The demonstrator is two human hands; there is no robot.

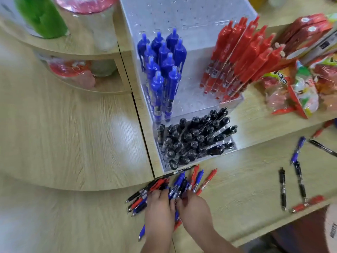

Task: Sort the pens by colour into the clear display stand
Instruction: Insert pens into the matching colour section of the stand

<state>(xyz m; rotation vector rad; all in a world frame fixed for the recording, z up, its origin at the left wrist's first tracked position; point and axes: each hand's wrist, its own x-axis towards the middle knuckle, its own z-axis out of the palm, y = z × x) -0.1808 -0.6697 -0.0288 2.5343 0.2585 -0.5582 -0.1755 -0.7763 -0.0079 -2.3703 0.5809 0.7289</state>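
a: at the bottom centre of the frame, where are your hands?
b: both are down on the loose pile of pens (182,183), a jumble of red, blue and black lying on the worktop (73,134) just in front of the clear display stand (182,13). your left hand (159,210) covers the left part of the pile, fingers bent down onto the pens. your right hand (195,210) is just beside it, fingertips in among some blue ones.
a: is either hand holding a pen?
b: i cannot tell. the fingers are curved and touch the pens, but the blur hides whether any pen is pinched.
a: and the stand?
b: it sits in the middle of the frame. blue pens (162,70) stand upright at its left, red pens (242,55) lean together at its right, and black pens (193,139) fill the lowest step, nearest the pile.
a: any pens apart from the pile?
b: yes, at the right of the frame a few lie well apart on the worktop: a black pen (282,189), a blue pen (297,150) above it, and a stray red pen (302,205) near the lower edge.
a: what else is around?
b: snack packets (300,92) and red boxes (306,28) at the upper right, and at the upper left a curved shelf (73,50) carrying a green bottle (42,15) and a jar with a reddish lid (94,21).
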